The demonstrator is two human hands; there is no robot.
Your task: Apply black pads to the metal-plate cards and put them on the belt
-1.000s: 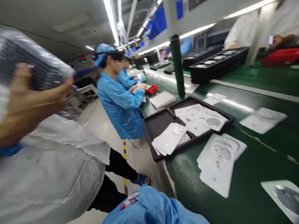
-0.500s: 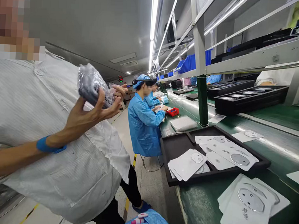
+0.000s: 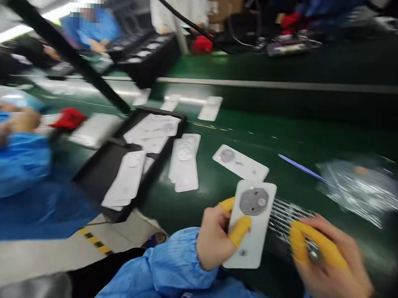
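Likely a factory assembly line, green conveyor belt, black part trays, blue-smocked workers

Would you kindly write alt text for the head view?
The left hand holds a white plate; the right hand, in yellow finger cots, pinches a small blurred part. A black tray of similar plates sits left on the green belt.

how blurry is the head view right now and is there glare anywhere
Head view: motion blur smears nearly everything, worst at the edges and on the right hand and the clear plastic bag; the white card in the left hand is the sharpest thing; overhead light glares in a pale streak on the green belt near the black tray; straight lines bow toward the edges.
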